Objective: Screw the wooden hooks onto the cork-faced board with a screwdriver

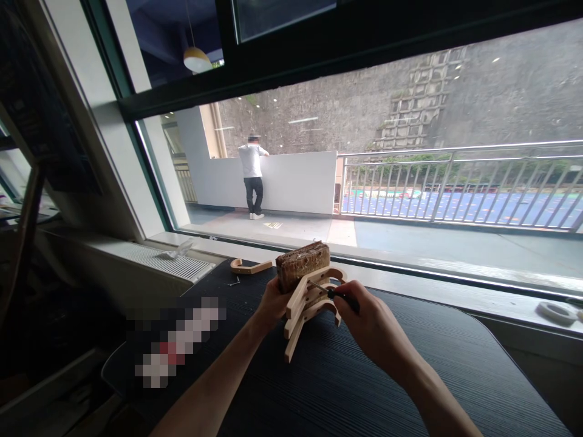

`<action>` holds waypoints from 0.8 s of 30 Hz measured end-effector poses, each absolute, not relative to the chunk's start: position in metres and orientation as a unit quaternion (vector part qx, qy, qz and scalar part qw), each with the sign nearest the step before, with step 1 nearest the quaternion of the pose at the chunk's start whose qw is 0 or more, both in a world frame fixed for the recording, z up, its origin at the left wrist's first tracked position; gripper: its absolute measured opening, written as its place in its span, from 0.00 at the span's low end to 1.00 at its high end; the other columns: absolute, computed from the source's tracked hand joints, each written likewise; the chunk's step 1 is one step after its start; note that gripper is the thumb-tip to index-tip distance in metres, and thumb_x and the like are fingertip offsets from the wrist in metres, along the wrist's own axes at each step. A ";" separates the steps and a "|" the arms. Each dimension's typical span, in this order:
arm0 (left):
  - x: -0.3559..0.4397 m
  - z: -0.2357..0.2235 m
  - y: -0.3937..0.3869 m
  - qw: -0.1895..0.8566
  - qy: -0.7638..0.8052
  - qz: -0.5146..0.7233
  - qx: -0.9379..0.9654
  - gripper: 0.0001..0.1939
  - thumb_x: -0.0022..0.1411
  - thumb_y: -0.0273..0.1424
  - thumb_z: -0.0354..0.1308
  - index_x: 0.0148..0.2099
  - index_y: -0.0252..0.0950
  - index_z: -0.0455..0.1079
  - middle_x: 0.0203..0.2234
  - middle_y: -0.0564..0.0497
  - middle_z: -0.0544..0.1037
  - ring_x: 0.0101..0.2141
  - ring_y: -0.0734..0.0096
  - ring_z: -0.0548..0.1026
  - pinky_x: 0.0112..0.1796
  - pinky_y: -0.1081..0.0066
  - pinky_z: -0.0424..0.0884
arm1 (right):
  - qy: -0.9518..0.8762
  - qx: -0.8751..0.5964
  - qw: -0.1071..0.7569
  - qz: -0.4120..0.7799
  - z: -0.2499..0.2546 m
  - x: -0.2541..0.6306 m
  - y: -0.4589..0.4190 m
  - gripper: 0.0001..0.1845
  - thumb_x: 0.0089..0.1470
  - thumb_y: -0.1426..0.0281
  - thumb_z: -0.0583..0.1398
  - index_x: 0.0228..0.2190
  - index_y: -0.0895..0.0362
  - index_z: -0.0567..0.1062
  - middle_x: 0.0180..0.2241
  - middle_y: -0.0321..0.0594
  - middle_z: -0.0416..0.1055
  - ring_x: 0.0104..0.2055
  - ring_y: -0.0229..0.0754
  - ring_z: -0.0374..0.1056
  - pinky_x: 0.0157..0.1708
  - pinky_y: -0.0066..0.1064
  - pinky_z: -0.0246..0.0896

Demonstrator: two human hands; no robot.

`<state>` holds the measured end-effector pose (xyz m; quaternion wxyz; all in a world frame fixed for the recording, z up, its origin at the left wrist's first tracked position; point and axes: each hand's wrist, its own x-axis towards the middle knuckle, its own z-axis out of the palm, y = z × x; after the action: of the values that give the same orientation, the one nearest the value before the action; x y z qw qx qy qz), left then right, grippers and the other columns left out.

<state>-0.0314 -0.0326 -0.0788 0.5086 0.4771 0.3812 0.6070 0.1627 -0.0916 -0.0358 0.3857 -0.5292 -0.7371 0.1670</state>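
Note:
My left hand (274,301) is closed around a rough brown wooden block (302,265), held tilted above the dark table. Several pale wooden hooks (297,304) with curved ends sit side by side against the block's near face. In my right hand (374,318) is a screwdriver (345,298) with a dark handle. Its thin shaft points left, with the tip at the uppermost hook; whether it sits in a screw is too small to tell. Another wooden hook (253,267) lies loose on the table behind my left hand, with small screws (234,281) nearby.
The black table (392,388) has a rounded right corner and stands against a window sill. A roll of tape (556,312) lies on the sill at right. Crumpled clear plastic (179,249) rests on a white grille at left. A blurred patch covers the table's left side. Outside, a person (252,167) leans on a wall.

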 end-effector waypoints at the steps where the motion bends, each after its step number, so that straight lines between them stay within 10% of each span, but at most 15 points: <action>1: -0.031 -0.079 -0.033 0.508 0.381 0.607 0.477 0.23 0.33 0.30 0.73 0.35 0.30 0.76 0.26 0.48 0.80 0.27 0.64 0.77 0.29 0.71 0.72 | -0.722 -0.528 0.398 0.205 -0.037 0.163 -0.089 0.12 0.55 0.61 0.52 0.34 0.55 0.71 0.26 0.36 0.73 0.25 0.39 0.65 0.25 0.29 0.55; 24: -0.031 -0.078 -0.033 0.514 0.378 0.605 0.477 0.18 0.34 0.29 0.73 0.32 0.30 0.76 0.24 0.49 0.79 0.25 0.68 0.74 0.28 0.73 0.70 | -0.710 -0.511 0.417 0.249 -0.036 0.173 -0.083 0.16 0.55 0.58 0.54 0.36 0.56 0.72 0.26 0.37 0.72 0.25 0.39 0.65 0.25 0.29 0.57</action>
<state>-0.0310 -0.0333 -0.0782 0.5135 0.4773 0.3781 0.6046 0.1730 -0.0828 -0.0356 0.4167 -0.5106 -0.7098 0.2487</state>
